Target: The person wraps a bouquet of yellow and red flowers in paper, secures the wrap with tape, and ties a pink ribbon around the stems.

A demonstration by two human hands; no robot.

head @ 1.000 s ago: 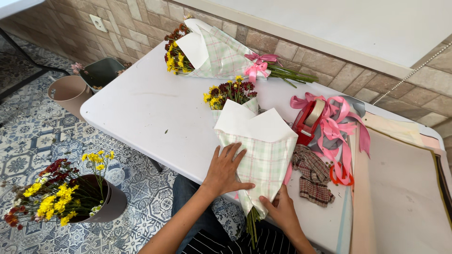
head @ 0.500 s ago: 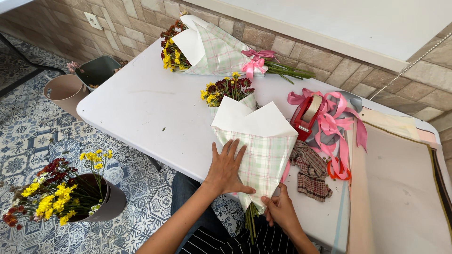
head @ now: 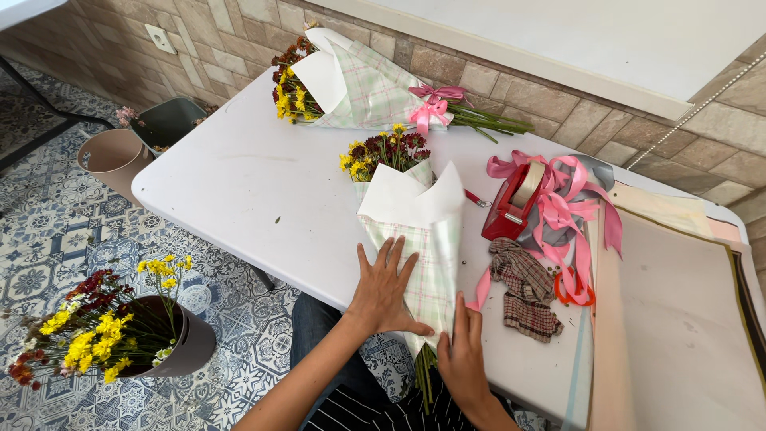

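Note:
A bouquet of yellow and dark red flowers [head: 384, 152] lies on the white table [head: 239, 191], wrapped in green-and-pink checked paper [head: 423, 239] with white lining. My left hand [head: 387, 291] lies flat with fingers spread on the paper's left side. On the right lower edge of the wrap, near the green stems [head: 423, 375] hanging over the table's front edge, my right hand [head: 461, 355] presses the paper. Neither hand grips anything; both press on the wrap.
A finished bouquet [head: 351, 80] with a pink bow lies at the back by the brick wall. A red tape dispenser [head: 511, 207], pink ribbons [head: 570, 223], checked cloth [head: 523, 291] and stacked paper sheets [head: 678, 319] sit right. Pots of flowers [head: 120, 327] and buckets [head: 116, 156] stand on the floor.
The right flap of the wrapping paper has folded inward over the bouquet. My right hand has moved up along the wrap's right edge; my left hand stays pressed flat.

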